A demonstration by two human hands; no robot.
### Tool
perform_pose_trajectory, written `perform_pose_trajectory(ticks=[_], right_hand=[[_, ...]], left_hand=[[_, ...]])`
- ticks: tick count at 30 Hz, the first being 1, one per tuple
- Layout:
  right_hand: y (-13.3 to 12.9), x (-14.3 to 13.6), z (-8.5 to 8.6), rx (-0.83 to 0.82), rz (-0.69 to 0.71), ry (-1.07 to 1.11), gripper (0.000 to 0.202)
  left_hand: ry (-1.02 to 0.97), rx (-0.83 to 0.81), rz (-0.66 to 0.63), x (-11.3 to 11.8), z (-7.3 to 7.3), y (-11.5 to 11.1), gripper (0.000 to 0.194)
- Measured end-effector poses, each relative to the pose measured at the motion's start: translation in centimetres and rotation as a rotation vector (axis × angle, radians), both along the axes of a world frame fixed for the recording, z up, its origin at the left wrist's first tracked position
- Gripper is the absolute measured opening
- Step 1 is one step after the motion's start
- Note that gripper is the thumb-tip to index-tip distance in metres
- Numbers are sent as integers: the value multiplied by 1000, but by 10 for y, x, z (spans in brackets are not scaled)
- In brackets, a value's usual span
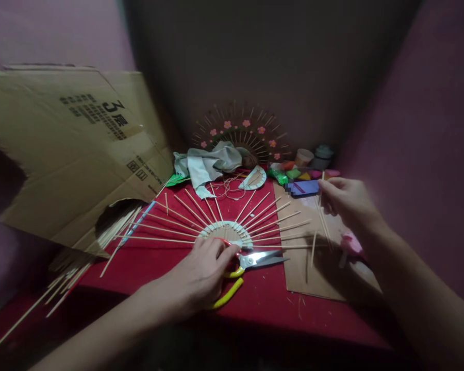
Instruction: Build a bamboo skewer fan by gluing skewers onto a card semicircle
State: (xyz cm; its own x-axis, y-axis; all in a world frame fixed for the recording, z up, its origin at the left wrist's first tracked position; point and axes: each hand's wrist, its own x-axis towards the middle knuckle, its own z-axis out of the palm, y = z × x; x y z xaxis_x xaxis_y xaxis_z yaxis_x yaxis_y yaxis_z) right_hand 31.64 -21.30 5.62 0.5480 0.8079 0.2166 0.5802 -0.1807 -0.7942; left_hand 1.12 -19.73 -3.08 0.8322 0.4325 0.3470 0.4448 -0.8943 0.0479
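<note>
Right hand pinches a thin stick in its fingers, long axis vertical in view, above cardboard. Left hand, grip unclear, partly covers scissors pointing right, by a stick fan on the tabletop.

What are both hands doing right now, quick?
Left hand: curled over the handles of the scissors; can't tell if it's gripping them.
Right hand: closed, pinching a thin stick in its fingertips.
</note>
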Motion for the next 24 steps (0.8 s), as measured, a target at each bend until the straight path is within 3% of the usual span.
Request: perform_pose_trajectory(ticks=[5,8,10,13,16,20,24], right_hand=[[-13,-15,-15,192,130,97,35],[-16,-14,-21,237,125,117,32],[-17,-13,-23,270,126,168,31],[-17,-14,-27,303,157,297,29],[-17,-16,-31,324,181,370,29],[-18,-18,-34,318,173,338,27],[-17,-17,-36,316,160,277,28]], left_hand=[[-67,-135,-33,-10,5,-3,38],[-91,-119,37,-25,22,2,39],[-93,-81,105,-34,39,21,38],[-92,-19,190,-37,68,75,31],[-11,-89,236,-27,87,148,38],[56,-260,234,-8,87,231,37],[-19,-362,323,-5,75,287,30]])
